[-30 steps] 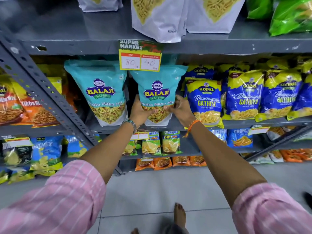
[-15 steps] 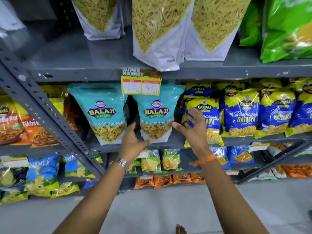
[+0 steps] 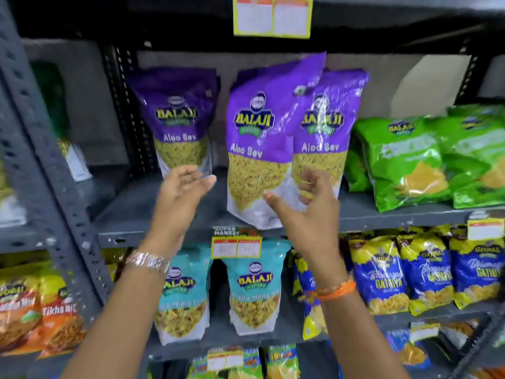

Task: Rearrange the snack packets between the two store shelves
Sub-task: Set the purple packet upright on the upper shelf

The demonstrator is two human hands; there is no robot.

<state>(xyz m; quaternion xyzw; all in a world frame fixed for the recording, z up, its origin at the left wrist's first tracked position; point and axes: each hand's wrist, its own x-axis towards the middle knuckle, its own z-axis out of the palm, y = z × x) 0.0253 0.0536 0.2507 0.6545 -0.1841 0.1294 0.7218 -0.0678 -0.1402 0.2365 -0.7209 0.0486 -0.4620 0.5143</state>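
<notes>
Three purple Balaji Aloo Sev packets stand on the upper shelf point(image 3: 153, 206): a left one point(image 3: 177, 119), a middle one point(image 3: 262, 138) at the front edge, and a right one point(image 3: 325, 127) behind it. My left hand point(image 3: 180, 192) is open, raised just left of the middle packet. My right hand point(image 3: 308, 203) is open in front of the lower corners of the middle and right packets, fingers spread. Two teal Balaji packets point(image 3: 254, 285) stand on the shelf below, between my forearms.
Green packets point(image 3: 407, 157) lie right of the purple ones. Blue and yellow Gopal Gathiya packets point(image 3: 426, 272) fill the lower shelf's right side. Orange Tikha packets point(image 3: 52, 315) sit lower left. A slotted grey upright point(image 3: 54, 170) runs down the left. Price tags hang on the shelf edges.
Both hands let go of the teal packet on the lower shelf and rose to the upper shelf. The view tilted up, bringing the purple packets into sight.
</notes>
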